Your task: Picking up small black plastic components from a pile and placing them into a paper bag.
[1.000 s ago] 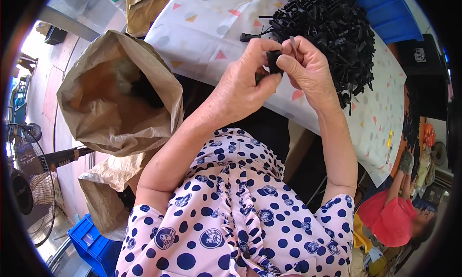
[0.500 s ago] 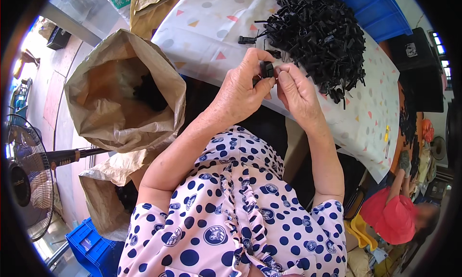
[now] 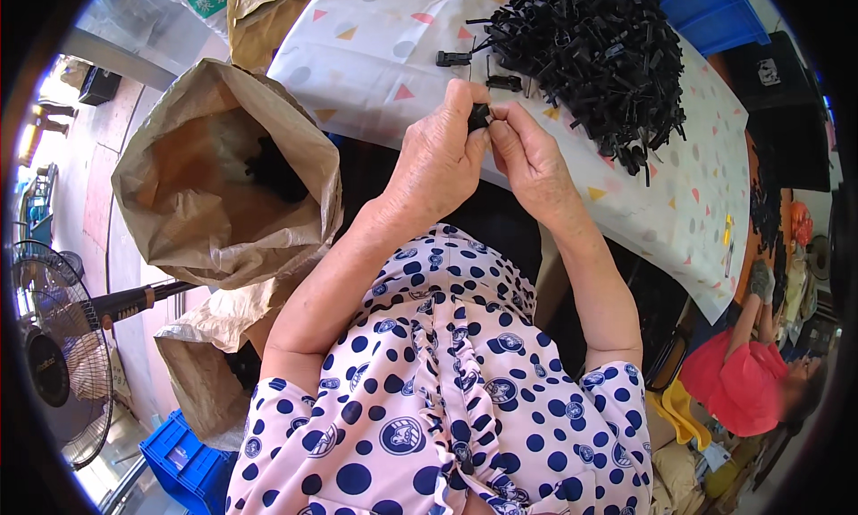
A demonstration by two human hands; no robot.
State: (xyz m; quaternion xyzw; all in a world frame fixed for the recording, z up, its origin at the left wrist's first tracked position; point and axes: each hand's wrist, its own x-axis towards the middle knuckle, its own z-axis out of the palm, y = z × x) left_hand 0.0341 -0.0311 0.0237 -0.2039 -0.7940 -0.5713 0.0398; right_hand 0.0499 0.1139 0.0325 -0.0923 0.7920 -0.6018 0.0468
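Note:
My left hand (image 3: 438, 148) is closed around a small black plastic part (image 3: 479, 118), held just off the table's near edge. Thumb and fingers of my right hand (image 3: 534, 157) pinch at the right side of the same part; the hands nearly touch, and most of the part is hidden by my fingers. Beyond them a large heap of black plastic parts (image 3: 590, 59) lies on the patterned tablecloth (image 3: 375, 59). Two loose black parts, one a small clip-like piece (image 3: 453, 59), lie left of the heap.
An open brown sack (image 3: 223, 238) with black pieces inside stands at my left, another sack (image 3: 201, 372) below it. A fan (image 3: 63, 363) and a blue crate (image 3: 183, 461) are further left. A blue bin (image 3: 710, 19) sits beyond the heap. A person in red (image 3: 737, 381) works at right.
Both hands have shifted slightly left and drawn closer together around the black part, which is now more hidden. The whole view has also shifted a little.

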